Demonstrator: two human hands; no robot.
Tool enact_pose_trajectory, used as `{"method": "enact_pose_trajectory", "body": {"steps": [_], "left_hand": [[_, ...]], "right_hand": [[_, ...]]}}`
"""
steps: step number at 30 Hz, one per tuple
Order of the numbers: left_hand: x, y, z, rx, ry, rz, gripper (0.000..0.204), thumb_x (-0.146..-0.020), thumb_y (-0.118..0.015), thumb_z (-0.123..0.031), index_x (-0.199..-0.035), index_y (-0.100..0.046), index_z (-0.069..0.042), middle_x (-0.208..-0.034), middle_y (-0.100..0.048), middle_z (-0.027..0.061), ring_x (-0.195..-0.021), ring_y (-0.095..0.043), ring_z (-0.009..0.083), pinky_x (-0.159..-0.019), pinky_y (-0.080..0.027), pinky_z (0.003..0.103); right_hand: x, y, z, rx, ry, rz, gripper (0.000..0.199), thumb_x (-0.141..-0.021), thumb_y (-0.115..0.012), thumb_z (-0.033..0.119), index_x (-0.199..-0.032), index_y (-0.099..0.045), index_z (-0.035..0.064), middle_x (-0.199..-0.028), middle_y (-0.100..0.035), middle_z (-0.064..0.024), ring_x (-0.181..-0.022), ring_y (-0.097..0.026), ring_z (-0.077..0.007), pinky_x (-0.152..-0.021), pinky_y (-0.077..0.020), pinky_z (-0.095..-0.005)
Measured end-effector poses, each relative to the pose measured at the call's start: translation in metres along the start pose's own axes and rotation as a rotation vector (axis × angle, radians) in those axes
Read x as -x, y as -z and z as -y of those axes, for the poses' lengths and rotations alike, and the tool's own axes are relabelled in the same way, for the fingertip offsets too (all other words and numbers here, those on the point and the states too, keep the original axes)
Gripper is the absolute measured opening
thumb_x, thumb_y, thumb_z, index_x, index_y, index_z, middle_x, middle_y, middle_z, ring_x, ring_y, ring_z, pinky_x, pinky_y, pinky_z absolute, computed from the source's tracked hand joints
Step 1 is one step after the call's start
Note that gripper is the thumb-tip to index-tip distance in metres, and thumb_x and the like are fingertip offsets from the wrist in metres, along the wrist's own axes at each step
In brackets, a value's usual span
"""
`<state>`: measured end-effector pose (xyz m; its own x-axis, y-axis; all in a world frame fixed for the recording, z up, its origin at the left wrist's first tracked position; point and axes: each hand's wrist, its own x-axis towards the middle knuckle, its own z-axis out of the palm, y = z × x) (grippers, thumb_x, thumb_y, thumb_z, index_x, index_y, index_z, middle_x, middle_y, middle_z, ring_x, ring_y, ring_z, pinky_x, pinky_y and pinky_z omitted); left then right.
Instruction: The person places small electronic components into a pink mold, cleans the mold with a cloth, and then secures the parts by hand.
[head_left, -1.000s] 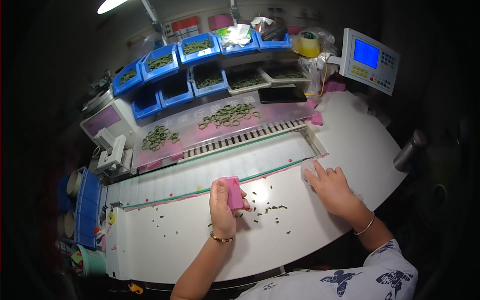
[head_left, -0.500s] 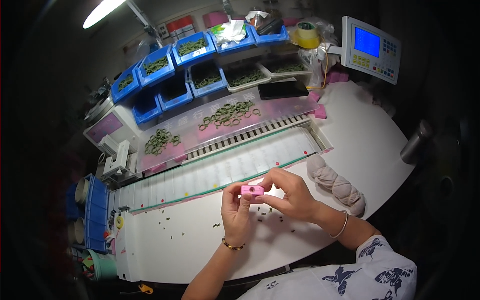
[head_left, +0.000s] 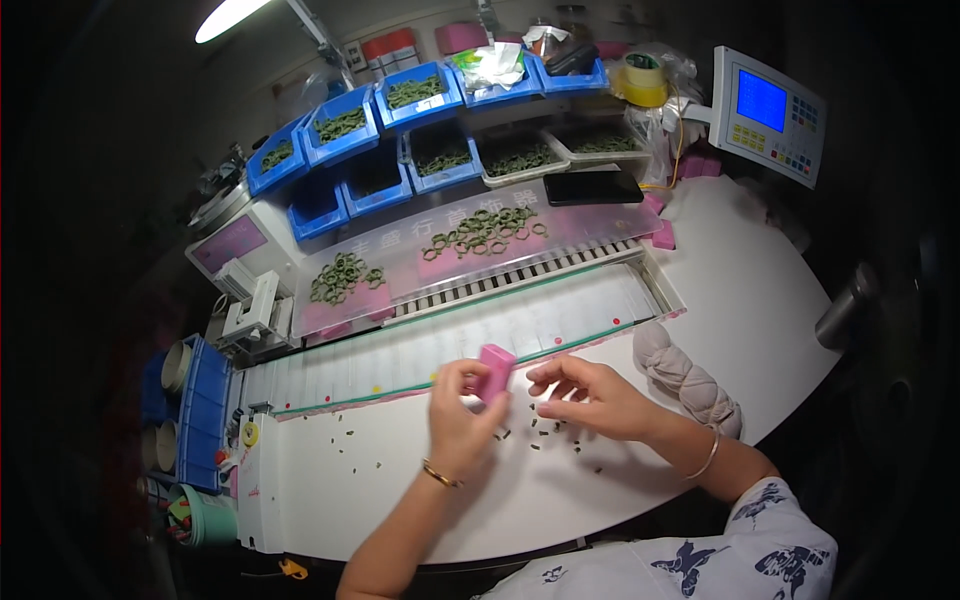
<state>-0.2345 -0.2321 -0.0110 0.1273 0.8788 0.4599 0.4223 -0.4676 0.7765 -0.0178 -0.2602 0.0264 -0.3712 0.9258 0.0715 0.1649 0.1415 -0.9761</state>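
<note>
Pinching a small pink block (head_left: 494, 369) between thumb and curled fingers, the left hand (head_left: 462, 412) holds it tilted just above the white worktable (head_left: 400, 500), near the table's middle. The right hand (head_left: 590, 398) lies just beside the block, its fingers bent and drawn together at the tips close to the block's lower end; whether they pinch one of the small parts cannot be told. A gold bangle (head_left: 438, 474) circles the left wrist, and a thin bracelet (head_left: 704, 462) circles the right wrist.

Small dark pieces (head_left: 548, 436) lie scattered on the white surface beneath and around both hands, with a looser trail (head_left: 352, 446) toward the person's left. A rolled beige cloth (head_left: 686, 374) rests on the table just to the right of the right forearm.

Beyond the hands, a long ribbed strip (head_left: 500, 330) with green and pink edges and coloured dots runs across the table. Behind it a slotted rail (head_left: 520, 278) fronts a translucent sloping tray (head_left: 600, 222), on which two heaps of green rings (head_left: 484, 230) (head_left: 342, 278) lie. Blue bins (head_left: 420, 100) holding more green parts stand in rows at the back. A grey control panel (head_left: 768, 112) with a blue screen stands at the far right, and a roll of yellow tape (head_left: 640, 78) sits near it.
</note>
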Motion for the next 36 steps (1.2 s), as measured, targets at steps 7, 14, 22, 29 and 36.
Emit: {"method": "enact_pose_trajectory", "body": {"steps": [7, 14, 22, 29, 36], "left_hand": [[-0.038, 0.06, 0.089, -0.523, 0.196, -0.157, 0.037, -0.073, -0.079, -0.024, -0.097, -0.062, -0.001, -0.1, -0.058, 0.0142, -0.094, -0.058, 0.0314, -0.085, -0.048, 0.039], [-0.054, 0.066, 0.09, -0.789, 0.214, -0.103, 0.042, -0.079, -0.075, -0.03, -0.106, -0.06, -0.002, -0.113, -0.055, 0.0187, -0.11, -0.051, 0.0359, -0.097, -0.04, 0.044], [-0.06, -0.006, 0.05, -0.751, -0.014, 0.101, 0.056, -0.085, -0.069, -0.031, -0.13, -0.048, -0.004, -0.136, -0.039, 0.0228, -0.13, -0.034, 0.0401, -0.11, -0.024, 0.05], [-0.106, -0.11, 0.016, -0.595, -0.267, 0.319, 0.058, -0.086, -0.067, -0.034, -0.133, -0.048, -0.006, -0.138, -0.041, 0.0254, -0.13, -0.037, 0.0414, -0.109, -0.027, 0.05], [-0.179, -0.216, -0.002, -0.626, -0.333, 0.398, 0.053, -0.09, -0.061, -0.039, -0.13, -0.049, -0.006, -0.124, -0.053, 0.0245, -0.117, -0.049, 0.0409, -0.099, -0.037, 0.049]], "right_hand": [[0.018, 0.072, 0.021, 0.18, -0.137, -0.142, 0.039, -0.084, -0.07, 0.012, -0.12, -0.06, 0.0014, -0.112, -0.064, -0.0072, -0.088, -0.061, -0.0108, -0.07, -0.0513, -0.0251], [0.029, 0.2, -0.066, 0.665, -0.105, -0.561, 0.045, -0.08, -0.073, 0.018, -0.12, -0.061, 0.0027, -0.115, -0.059, -0.0111, -0.1, -0.06, -0.0216, -0.086, -0.0488, -0.0325], [0.018, 0.249, -0.137, 1.076, -0.4, -0.729, 0.068, -0.088, -0.06, 0.044, -0.144, -0.04, 0.0111, -0.151, -0.034, -0.016, -0.141, -0.027, -0.0328, -0.114, -0.0219, -0.043], [-0.049, 0.277, -0.153, 0.805, -0.068, -0.793, 0.053, -0.095, -0.05, 0.042, -0.141, -0.045, 0.0163, -0.15, -0.036, -0.0144, -0.135, -0.037, -0.0327, -0.111, -0.0285, -0.0413], [-0.094, 0.318, -0.167, 0.609, 0.201, -0.763, 0.042, -0.101, -0.039, 0.036, -0.104, -0.073, 0.0119, -0.133, -0.056, -0.015, -0.129, -0.044, -0.0335, -0.11, -0.0314, -0.0376]]}}
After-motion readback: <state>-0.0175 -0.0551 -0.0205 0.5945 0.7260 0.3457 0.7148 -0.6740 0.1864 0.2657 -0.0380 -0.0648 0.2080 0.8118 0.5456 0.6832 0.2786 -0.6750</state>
